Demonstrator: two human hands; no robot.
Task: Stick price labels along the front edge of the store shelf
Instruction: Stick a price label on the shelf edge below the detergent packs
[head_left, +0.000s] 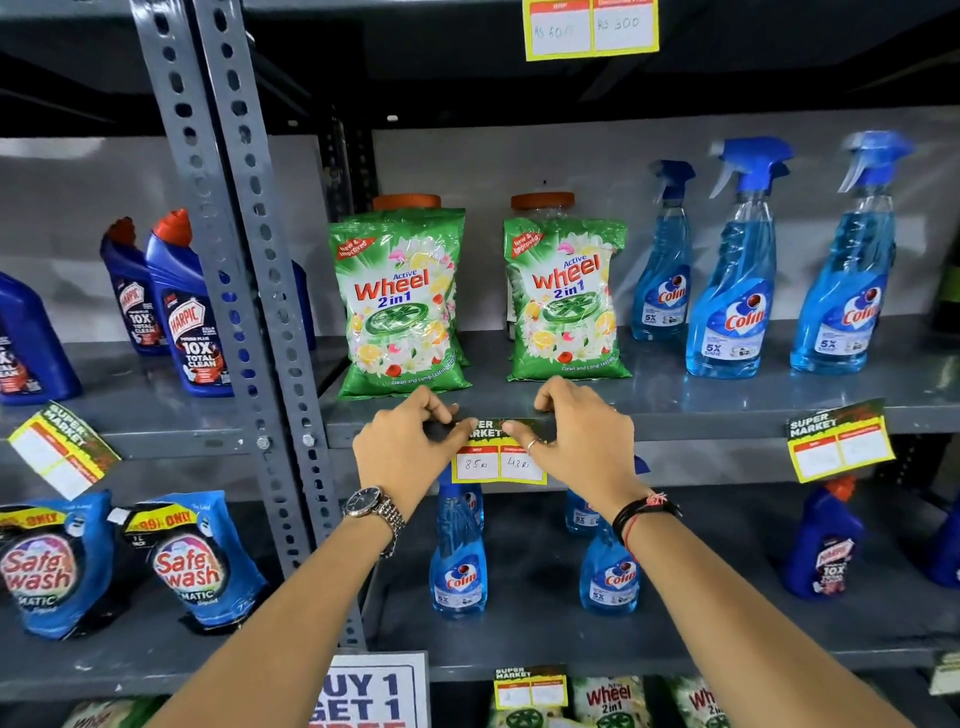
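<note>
Pressing a price label (498, 451) onto the front edge of the middle shelf (701, 415), below the two green detergent bags (400, 301). Left hand (402, 447) pinches the label's top left corner between thumb and fingers; right hand (571, 431) has its thumb on the label's top, fingers curled over the shelf lip. Label looks like thin light card, bends easily, probably creases if pulled; best held by the top corners and smoothed flat. It reads "SUPER MARKET", handwritten "85" and "43". Bags read "Active Wheel 2in1". Spray bottles (727, 291) read "Colin". Another label (839, 439) hangs further right on the same edge, its price boxes apparently blank.
</note>
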